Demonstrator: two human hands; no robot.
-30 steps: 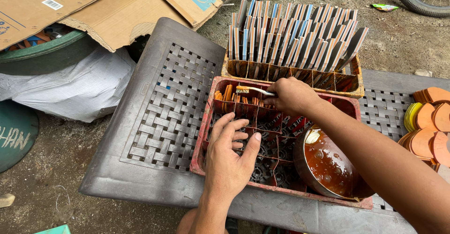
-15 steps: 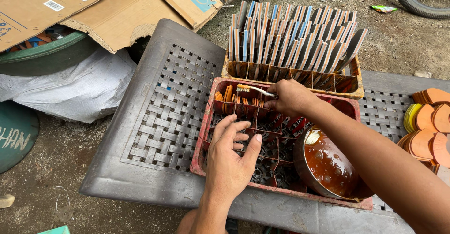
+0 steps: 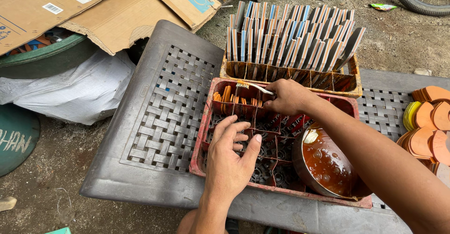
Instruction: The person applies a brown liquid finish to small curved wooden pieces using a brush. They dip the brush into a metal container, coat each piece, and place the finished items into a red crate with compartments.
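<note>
Looking past my left hand [image 3: 229,161], spread open on the red crate [image 3: 202,135], I see brown cardboard [image 3: 108,9] with white labels up-left, while my right hand [image 3: 287,96] pinches a small brush [image 3: 253,87] over orange pieces [image 3: 224,95] just beyond my fingertips.

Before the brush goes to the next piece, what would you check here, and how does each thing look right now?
1. Right hand grips the brush: ok.
2. Bristles over the orange pieces in the red crate: ok.
3. Left hand steadies the crate's dividers: ok.
4. Bowl of brown liquid sits upright inside the crate: ok.
5. Brush loaded with liquid: cannot tell.
6. Yellow crate of upright tiles stands clear of both hands: ok.
</note>
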